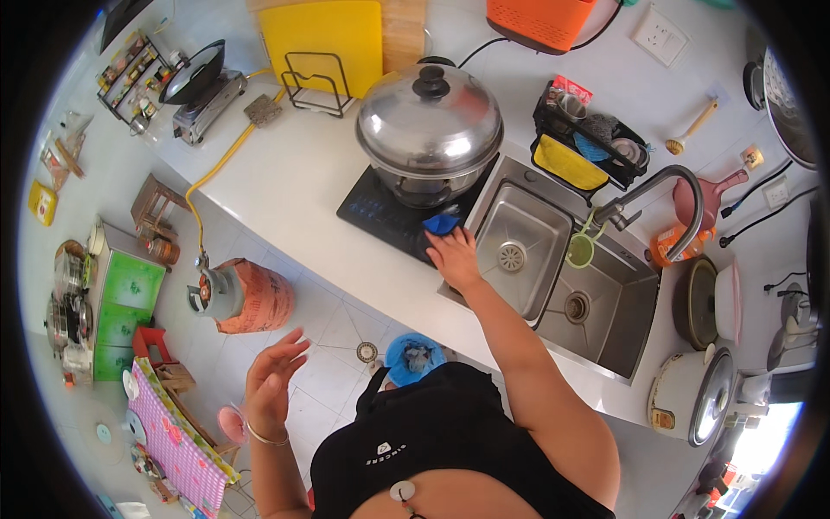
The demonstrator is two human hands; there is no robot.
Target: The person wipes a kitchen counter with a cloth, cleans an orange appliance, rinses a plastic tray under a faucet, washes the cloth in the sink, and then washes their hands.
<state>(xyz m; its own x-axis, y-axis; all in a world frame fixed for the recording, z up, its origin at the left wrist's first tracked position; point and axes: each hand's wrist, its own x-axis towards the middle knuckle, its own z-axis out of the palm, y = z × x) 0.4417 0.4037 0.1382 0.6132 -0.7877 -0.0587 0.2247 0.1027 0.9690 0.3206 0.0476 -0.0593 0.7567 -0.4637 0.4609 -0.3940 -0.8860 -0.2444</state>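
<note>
Leftward, we see gas cylinder (pixel 262 298) on floor (pixel 331 400). Our left hand (pixel 275 372) hangs empty in air, fingers loosely bent, not closed. On worktop (pixel 298 186), black cooktop (pixel 373 206) carries lidded steel pot (pixel 425 134). Blue cloth (pixel 441 225) lies at cooktop's near right corner, beside pot; our right hand (pixel 453 257) touches it, fingers extended; clamped or merely resting, we cannot tell. Double-bowl steel sink (pixel 519 221) sits just to right.

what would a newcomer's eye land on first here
Probably the big lidded silver pot on the black cooktop. Below it in the picture, the right hand touches a blue cloth. The bright yellow board, upper left of the pot, and orange basket at the top edge also stand out.
</note>
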